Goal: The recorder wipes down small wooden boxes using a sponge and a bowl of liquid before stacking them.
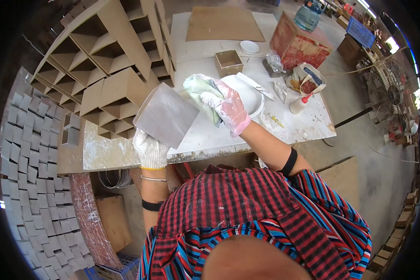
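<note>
My left hand, in a white knit glove, grips a grey-coated box from below and holds it tilted over the table's near edge. Its fingers are partly hidden behind the box. In a pink glove smeared with white, my right hand is closed on a pale green and white cloth, just right of the box. I cannot tell whether cloth and box touch. Beyond the right wrist stands a round white basin, partly covered by that hand. A flat white strip lies across its rim.
Open brown boxes are piled high at left. On the white-topped table are a small brown box, a white bowl, a red-tipped bottle and a yellow tool. Grey boxes are stacked far left; a fan stands right.
</note>
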`<state>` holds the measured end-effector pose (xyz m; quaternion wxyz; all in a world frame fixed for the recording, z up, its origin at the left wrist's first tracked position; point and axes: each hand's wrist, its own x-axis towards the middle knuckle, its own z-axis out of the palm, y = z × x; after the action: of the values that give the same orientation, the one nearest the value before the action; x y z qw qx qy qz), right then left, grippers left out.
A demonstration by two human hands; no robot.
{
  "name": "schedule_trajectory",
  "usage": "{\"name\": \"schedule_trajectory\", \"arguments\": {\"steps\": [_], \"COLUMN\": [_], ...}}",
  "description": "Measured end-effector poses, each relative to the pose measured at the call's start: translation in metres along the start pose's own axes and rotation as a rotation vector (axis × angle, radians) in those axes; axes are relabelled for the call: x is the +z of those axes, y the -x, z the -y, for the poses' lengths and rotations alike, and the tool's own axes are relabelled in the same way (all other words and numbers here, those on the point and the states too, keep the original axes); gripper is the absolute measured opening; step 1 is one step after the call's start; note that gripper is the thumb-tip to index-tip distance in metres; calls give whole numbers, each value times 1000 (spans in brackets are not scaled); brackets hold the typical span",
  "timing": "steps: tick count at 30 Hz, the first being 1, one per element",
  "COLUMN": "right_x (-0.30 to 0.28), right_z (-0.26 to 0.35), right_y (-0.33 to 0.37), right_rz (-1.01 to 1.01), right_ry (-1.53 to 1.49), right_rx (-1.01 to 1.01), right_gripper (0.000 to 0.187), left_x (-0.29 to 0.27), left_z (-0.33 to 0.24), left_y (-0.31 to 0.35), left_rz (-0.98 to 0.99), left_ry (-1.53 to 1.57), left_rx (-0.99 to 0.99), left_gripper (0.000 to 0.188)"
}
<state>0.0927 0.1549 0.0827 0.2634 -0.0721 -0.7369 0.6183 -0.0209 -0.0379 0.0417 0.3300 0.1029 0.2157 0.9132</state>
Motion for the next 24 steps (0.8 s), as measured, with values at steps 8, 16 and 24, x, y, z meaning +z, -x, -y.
{"name": "schedule_trajectory", "arguments": {"steps": [8, 16, 24], "right_x": [-61, -104, -115], "right_z": [-75, -147, -177], "right_y": [-1, -15, -19], "right_rz": [-52, 261, 427], "right_ry": [656, 1248, 1387], "right_rx": [0, 298, 215], "right_gripper": [35, 31, 26], "left_x": [-26, -37, -13], "left_z": [13, 11, 17], "left_y": [-2, 15, 26], "left_rz": [-45, -161, 20], "left_ry": [-1582, -2168, -2416], "left_rx": [628, 843, 732], "left_gripper": [47, 45, 37]}}
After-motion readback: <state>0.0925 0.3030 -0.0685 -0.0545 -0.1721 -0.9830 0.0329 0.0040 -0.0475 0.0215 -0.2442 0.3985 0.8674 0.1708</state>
